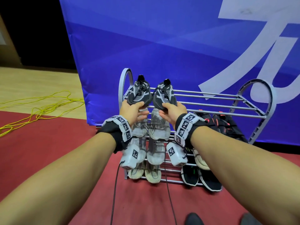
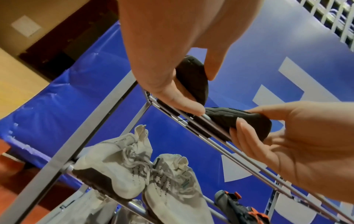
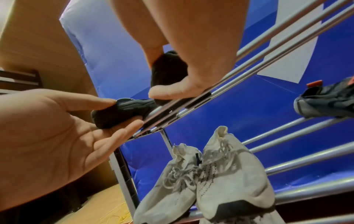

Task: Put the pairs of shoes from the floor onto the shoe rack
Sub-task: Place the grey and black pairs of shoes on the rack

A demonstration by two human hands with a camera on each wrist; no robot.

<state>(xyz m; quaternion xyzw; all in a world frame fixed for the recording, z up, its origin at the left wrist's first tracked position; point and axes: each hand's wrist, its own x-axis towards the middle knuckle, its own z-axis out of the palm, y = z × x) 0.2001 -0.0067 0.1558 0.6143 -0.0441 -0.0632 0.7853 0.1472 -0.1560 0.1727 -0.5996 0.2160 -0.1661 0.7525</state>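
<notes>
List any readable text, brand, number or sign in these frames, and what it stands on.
Blue banner: large white strokes, cropped, not readable as a word.
Wristbands: square coded markers only, no words.
Black shoes, white shoes: no legible brand.
</notes>
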